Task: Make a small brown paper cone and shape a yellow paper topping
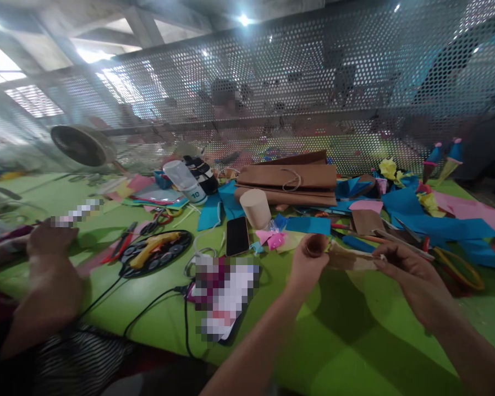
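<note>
My left hand (pixel 307 267) is closed around a small roll of brown paper (pixel 314 246), its open end facing up. A strip of pale tan paper or tape (pixel 352 259) stretches from the roll to my right hand (pixel 406 269). The right fingertips pinch the strip's far end. Both hands are above the green table (pixel 346 341), near its front edge. Just behind the left hand lie small pink bows (pixel 274 238) and a blue paper sheet (pixel 308 225).
A cream cylinder (pixel 256 209), black phone (pixel 237 236) and folded brown paper (pixel 286 184) stand or lie behind. Scissors (pixel 457 268) lie right. A glue gun (pixel 154 247) rests on a black tray left. Another person's hand (pixel 51 239) holds a phone at far left.
</note>
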A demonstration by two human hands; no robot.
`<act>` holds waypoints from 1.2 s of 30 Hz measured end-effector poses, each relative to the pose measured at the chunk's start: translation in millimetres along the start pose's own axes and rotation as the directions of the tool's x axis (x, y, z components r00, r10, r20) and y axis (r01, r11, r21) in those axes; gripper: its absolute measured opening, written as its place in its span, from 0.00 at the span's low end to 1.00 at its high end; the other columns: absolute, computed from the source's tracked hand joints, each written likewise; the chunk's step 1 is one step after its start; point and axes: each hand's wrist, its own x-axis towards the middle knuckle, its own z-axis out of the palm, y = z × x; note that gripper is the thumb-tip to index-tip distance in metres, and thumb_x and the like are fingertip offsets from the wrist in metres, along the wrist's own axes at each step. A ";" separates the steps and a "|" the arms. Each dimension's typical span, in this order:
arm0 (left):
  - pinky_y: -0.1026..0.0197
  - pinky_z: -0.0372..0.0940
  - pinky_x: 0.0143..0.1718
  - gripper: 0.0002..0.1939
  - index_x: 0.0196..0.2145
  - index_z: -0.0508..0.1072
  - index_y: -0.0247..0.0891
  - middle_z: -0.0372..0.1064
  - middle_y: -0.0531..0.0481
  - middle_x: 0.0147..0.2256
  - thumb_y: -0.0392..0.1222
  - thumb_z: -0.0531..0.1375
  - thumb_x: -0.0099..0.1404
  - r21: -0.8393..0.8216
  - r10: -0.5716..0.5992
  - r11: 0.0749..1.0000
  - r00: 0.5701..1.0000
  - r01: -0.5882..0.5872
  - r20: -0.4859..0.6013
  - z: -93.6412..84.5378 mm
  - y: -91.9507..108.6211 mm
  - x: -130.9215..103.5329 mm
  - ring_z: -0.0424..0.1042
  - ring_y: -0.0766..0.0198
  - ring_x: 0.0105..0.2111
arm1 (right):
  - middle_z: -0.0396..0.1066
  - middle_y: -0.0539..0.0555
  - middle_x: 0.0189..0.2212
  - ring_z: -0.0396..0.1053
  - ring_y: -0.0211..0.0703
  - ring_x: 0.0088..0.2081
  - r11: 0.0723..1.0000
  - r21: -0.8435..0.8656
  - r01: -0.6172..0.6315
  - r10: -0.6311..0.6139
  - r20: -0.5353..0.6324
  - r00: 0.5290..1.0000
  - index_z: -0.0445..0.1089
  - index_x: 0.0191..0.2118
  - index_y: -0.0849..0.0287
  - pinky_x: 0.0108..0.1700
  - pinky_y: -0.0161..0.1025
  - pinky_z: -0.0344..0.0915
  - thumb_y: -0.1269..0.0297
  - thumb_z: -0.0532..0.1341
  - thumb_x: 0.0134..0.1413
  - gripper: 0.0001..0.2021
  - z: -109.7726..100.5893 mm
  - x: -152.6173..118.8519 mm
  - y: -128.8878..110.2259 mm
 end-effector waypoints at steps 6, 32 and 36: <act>0.60 0.66 0.46 0.22 0.48 0.80 0.40 0.76 0.43 0.47 0.35 0.71 0.54 -0.009 0.048 0.999 0.904 -0.049 0.426 3.2 9.1 -14.7 0.74 0.58 0.43 | 0.76 0.50 0.37 0.71 0.48 0.42 0.999 -0.017 0.028 -0.027 0.022 0.999 0.78 0.39 0.49 0.43 0.41 0.67 0.52 0.73 0.53 0.11 5.5 -0.7 1.9; 0.61 0.66 0.37 0.25 0.28 0.78 0.33 0.74 0.50 0.28 0.50 0.81 0.38 -0.188 -0.266 0.938 0.952 0.292 0.153 10.9 -4.9 -16.3 0.71 0.62 0.32 | 0.77 0.52 0.49 0.74 0.51 0.50 0.982 0.182 -0.040 0.037 0.019 0.999 0.71 0.55 0.44 0.48 0.44 0.72 0.57 0.76 0.50 0.27 26.8 -9.9 -3.4; 0.61 0.65 0.37 0.25 0.27 0.78 0.34 0.73 0.51 0.28 0.50 0.81 0.38 -0.186 -0.254 0.942 0.956 0.279 0.149 10.2 -5.2 -16.0 0.70 0.63 0.31 | 0.76 0.52 0.49 0.72 0.51 0.51 0.978 0.204 -0.047 0.040 0.036 0.999 0.74 0.50 0.44 0.48 0.43 0.72 0.55 0.76 0.49 0.22 22.4 -11.0 -7.4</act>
